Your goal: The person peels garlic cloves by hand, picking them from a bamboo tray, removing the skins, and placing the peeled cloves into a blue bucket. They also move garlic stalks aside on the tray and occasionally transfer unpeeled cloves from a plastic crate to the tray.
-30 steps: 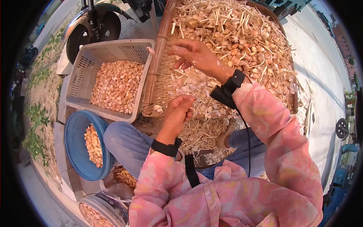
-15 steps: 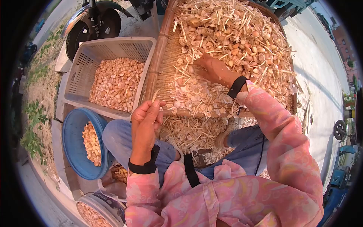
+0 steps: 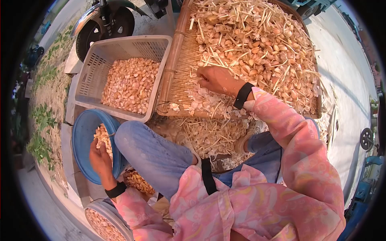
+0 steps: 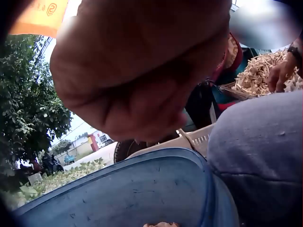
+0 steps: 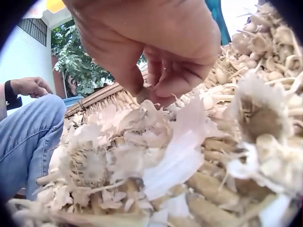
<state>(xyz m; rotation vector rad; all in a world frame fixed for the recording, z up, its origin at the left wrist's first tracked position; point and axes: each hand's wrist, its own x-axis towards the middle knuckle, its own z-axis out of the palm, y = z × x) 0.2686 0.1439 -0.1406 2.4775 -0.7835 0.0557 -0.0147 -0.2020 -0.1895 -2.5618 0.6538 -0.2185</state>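
The left hand (image 3: 102, 161) is over the blue bucket (image 3: 81, 129), fingers loosely bent, with nothing seen in them. Peeled cloves (image 3: 103, 136) lie in that bucket. In the left wrist view the hand (image 4: 142, 71) hangs above the bucket's rim (image 4: 161, 153). The right hand (image 3: 220, 80) is low over the near left part of the woven tray (image 3: 181, 86), beside the garlic heap (image 3: 257, 48). Its thumb and fingers (image 5: 156, 90) come together on a small bit of garlic among papery husks (image 5: 175, 156) in the right wrist view; which bit is unclear.
A grey plastic crate (image 3: 90, 80) of cloves stands left of the tray. Below the blue bucket are a bag of cloves (image 3: 138, 180) and a white bucket (image 3: 105, 223). The person's knees (image 3: 134, 138) flank husks and stems on the ground (image 3: 209, 134). A wheel (image 3: 116, 28) stands behind the crate.
The left hand has moved from in front of the tray, where it held a stem-like strip, down and left to the blue bucket. The right hand has come down onto the husks from above the tray.
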